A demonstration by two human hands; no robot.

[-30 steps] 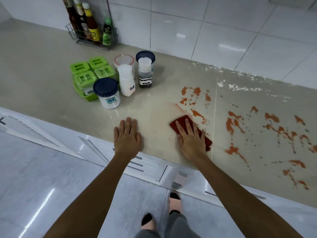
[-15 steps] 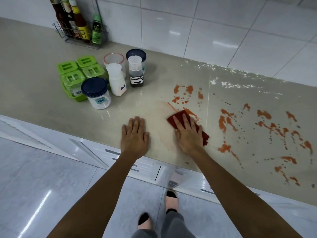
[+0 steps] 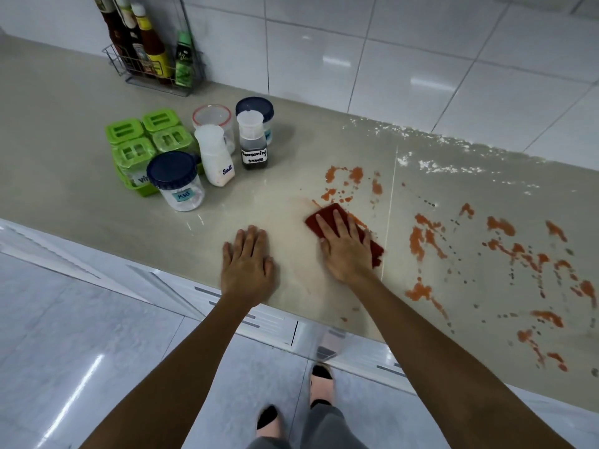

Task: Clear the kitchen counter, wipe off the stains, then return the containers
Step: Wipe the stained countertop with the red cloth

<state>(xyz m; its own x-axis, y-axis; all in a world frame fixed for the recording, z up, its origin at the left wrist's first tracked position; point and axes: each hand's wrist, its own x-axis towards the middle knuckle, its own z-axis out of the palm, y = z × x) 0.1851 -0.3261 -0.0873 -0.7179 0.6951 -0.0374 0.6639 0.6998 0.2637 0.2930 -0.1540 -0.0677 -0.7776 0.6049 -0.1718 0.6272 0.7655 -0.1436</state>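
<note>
Right hand point(image 3: 345, 251) is noted palm down on a dark red cloth point(image 3: 375, 252), fingers point(image 3: 338, 222) straight and slightly spread. Nothing is gripped; the cloth is only pressed against the desk point(image 3: 64, 131). Cloth is found to the right of the jar marked MSG point(image 3: 176, 181) and nearer the front edge than that jar, its far side lying against the nearest of the orange stains point(image 3: 418, 238). Cloth is judged light, soft and limp, probably damp. It would bunch if pinched at a corner, so it is better worked by flat pressure over its middle, with weight spread through the palm. Glossy desk surface is judged slick when wet; easy sliding is to be expected, and smearing is likely once the soiled face is loaded. Left hand point(image 3: 248, 264) is laid open and flat on bare desk, between the MSG jar and the cloth and closer to the front edge, holding nothing; it is judged to serve as a brace. Bulk of the stains is seen well to the right of the MSG jar, past the cloth, not yet wiped. Salt shaker point(image 3: 215, 157), seasoning sauce bottle point(image 3: 252, 140) and green tubs point(image 3: 142, 137) are grouped just behind and beside the MSG jar. All are judged light plastic, best taken round the body below the lid.
</note>
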